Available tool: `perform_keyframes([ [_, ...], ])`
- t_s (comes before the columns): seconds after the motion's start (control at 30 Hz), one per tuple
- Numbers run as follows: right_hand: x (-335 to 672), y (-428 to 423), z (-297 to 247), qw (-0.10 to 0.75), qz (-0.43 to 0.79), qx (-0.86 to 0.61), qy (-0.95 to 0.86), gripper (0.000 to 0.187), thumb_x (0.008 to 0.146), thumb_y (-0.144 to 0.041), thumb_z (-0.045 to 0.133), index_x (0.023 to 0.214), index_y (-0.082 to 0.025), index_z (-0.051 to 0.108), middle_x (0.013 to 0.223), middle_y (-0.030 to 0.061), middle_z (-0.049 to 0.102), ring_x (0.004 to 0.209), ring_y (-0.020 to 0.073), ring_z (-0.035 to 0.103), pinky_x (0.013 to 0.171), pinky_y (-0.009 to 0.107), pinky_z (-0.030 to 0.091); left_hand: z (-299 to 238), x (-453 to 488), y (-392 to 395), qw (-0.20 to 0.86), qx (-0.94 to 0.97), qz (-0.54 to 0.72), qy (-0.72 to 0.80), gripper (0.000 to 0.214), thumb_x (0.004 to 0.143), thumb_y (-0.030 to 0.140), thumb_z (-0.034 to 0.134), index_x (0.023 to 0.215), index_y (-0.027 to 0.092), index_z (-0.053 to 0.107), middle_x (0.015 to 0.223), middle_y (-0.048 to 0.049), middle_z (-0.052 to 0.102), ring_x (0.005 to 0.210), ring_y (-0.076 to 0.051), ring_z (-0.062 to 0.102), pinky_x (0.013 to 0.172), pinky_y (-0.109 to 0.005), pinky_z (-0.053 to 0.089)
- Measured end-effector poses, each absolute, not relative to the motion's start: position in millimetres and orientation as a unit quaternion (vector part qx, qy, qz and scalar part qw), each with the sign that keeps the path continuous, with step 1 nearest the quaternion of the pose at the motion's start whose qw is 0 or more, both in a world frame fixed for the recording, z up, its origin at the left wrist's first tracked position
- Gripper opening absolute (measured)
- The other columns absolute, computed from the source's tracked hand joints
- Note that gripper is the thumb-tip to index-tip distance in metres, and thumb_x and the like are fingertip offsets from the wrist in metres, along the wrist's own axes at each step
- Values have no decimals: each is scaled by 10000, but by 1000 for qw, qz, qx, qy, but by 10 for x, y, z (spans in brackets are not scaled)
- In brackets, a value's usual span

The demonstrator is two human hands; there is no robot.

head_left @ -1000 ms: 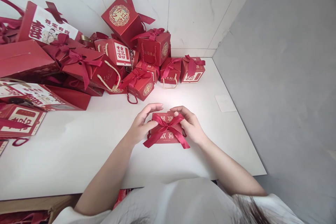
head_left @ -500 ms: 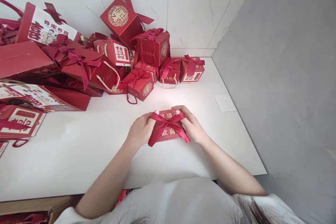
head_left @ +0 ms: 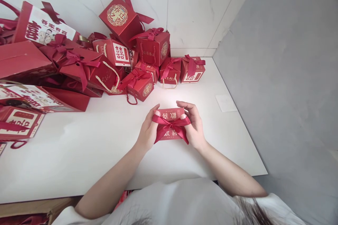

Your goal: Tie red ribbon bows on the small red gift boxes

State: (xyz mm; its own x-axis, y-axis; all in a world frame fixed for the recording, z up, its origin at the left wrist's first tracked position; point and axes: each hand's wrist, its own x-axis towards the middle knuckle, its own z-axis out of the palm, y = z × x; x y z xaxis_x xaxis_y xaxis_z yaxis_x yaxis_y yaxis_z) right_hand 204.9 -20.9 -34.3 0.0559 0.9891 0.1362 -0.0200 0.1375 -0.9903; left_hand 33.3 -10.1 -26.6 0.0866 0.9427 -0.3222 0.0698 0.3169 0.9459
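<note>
My bare, tapering left forearm (head_left: 112,179) slanted forward and inward, and my bare, tapering right forearm (head_left: 229,168) mirrored it. My ungloved, cupped left hand (head_left: 148,128) and ungloved, cupped right hand (head_left: 195,126) faced each other, apart, gripping inward, thumbs uppermost, fingers bent beyond them.

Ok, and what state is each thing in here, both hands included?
Left hand: curled against the held box's left side, thumb on ribbon
Right hand: curled against its right side, thumb on ribbon
Held box: closed
Ribbon bow: tied, tails spread
Top box of the pile: tilted
Rightmost box at the back: closed, ribbon on top
White square: flat on the table
Cardboard carton: open
</note>
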Motion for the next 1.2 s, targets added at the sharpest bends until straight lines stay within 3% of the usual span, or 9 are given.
perform_keyframes([
  [0.13, 2073, -148, -374, 499, 548, -470, -479, 489, 962, -575, 514, 1361, -298, 458, 1357, 77, 604, 1257, 274, 574, 1023, 465, 499, -311, 359, -101, 573, 469, 422, 523, 599, 938, 595, 522, 1435, 263, 487, 1463, -76, 545, 1363, -288, 501, 1159, -433, 369],
  [0.27, 2092, -99, -366, 491, 536, -483, -489, 400, 957, -591, 512, 1169, -264, 603, 1377, 65, 602, 1344, 276, 510, 1133, 465, 394, -346, 343, -84, 565, 491, 442, 494, 565, 940, 538, 556, 1412, 229, 522, 1386, -95, 606, 1312, -283, 545, 1135, -425, 396],
  [0.4, 2078, -104, -345, 493, 549, -474, -479, 398, 966, -595, 491, 1131, -256, 616, 1226, 67, 688, 1173, 258, 628, 1069, 447, 445, -366, 331, -68, 568, 490, 438, 496, 583, 941, 561, 540, 1422, 232, 526, 1415, -94, 590, 1341, -287, 522, 1145, -422, 385],
  [0.53, 2057, -123, -337, 496, 557, -474, -468, 397, 967, -596, 489, 1141, -261, 613, 1174, 62, 705, 1097, 248, 659, 1030, 434, 473, -374, 322, -60, 558, 493, 432, 510, 587, 937, 566, 549, 1424, 238, 534, 1469, -89, 548, 1389, -284, 478, 1165, -407, 362],
  [1.13, 2047, -117, -344, 492, 549, -477, -479, 407, 974, -603, 465, 1125, -259, 622, 1118, 53, 698, 1030, 232, 664, 971, 410, 505, -346, 318, -63, 553, 484, 432, 523, 571, 942, 549, 549, 1413, 225, 554, 1491, -86, 534, 1413, -276, 457, 1177, -383, 357],
  [1.2, 2057, -106, -354, 488, 545, -481, -483, 414, 973, -608, 462, 1128, -259, 623, 1200, 70, 678, 1117, 248, 644, 1016, 434, 484, -341, 315, -54, 549, 486, 435, 522, 558, 941, 541, 554, 1400, 223, 565, 1481, -86, 544, 1405, -278, 466, 1177, -387, 355],
])
